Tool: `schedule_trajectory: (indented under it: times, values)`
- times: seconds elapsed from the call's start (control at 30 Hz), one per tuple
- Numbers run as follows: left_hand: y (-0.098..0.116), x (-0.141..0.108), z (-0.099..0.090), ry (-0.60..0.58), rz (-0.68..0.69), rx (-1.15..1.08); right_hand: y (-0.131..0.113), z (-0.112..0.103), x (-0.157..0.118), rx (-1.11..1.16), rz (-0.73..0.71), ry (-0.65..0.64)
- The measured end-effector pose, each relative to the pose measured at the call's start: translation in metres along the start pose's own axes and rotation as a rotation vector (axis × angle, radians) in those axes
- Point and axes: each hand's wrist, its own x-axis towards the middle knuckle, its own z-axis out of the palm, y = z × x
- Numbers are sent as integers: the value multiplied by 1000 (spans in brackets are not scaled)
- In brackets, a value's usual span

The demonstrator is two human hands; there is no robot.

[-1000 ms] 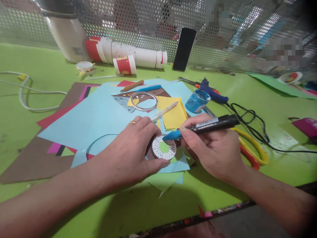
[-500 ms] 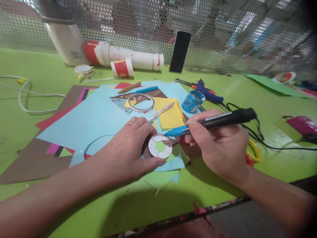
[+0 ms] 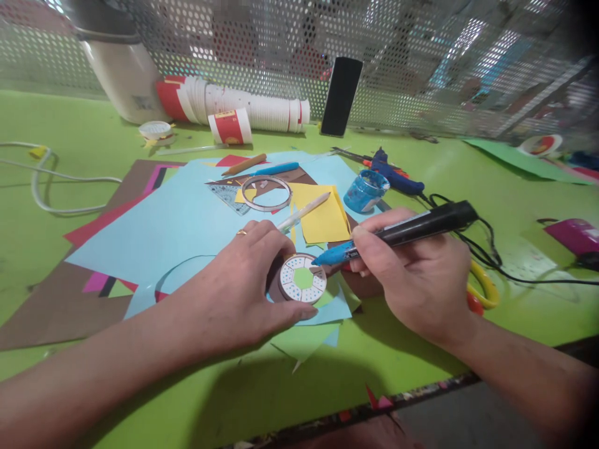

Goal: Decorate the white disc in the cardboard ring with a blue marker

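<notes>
My left hand (image 3: 238, 280), with a ring on one finger, curls around a small round disc (image 3: 303, 278) and grips its edge between thumb and fingers. The disc has a green centre and a white outer band split by dark lines into sections speckled with blue dots. In my right hand (image 3: 416, 280) is a marker (image 3: 416, 227) with a blue front and a black rear end. Its tip meets or hovers just over the disc's upper right edge; I cannot tell whether it touches. Paper scraps lie under the disc.
Light blue paper (image 3: 163, 212), yellow paper (image 3: 322, 218), a white pencil (image 3: 304, 212) and a hoop (image 3: 266, 207) lie beyond my hands. Behind stand a blue-stained jar (image 3: 365, 196), a glue gun (image 3: 393, 174), a phone (image 3: 341, 96) and stacked paper cups (image 3: 262, 112). Scissors (image 3: 486, 287) rest at right.
The marker's tip has shifted slightly right and down along the disc's upper edge, and its rear end has moved a little left. My left hand stays on the disc.
</notes>
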Motion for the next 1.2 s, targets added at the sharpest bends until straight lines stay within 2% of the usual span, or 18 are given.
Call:
schedule_trajectory:
  times: [0.2, 0.6, 1.2]
  values:
    - [1, 0, -3, -15, 20, -15, 1, 0, -1, 44, 2, -34]
    - [0, 1, 0, 17, 109, 3, 4, 1, -4, 121, 40, -181]
    - [-1, 2, 0, 9, 114, -5, 5, 4, -5, 70, 66, -197]
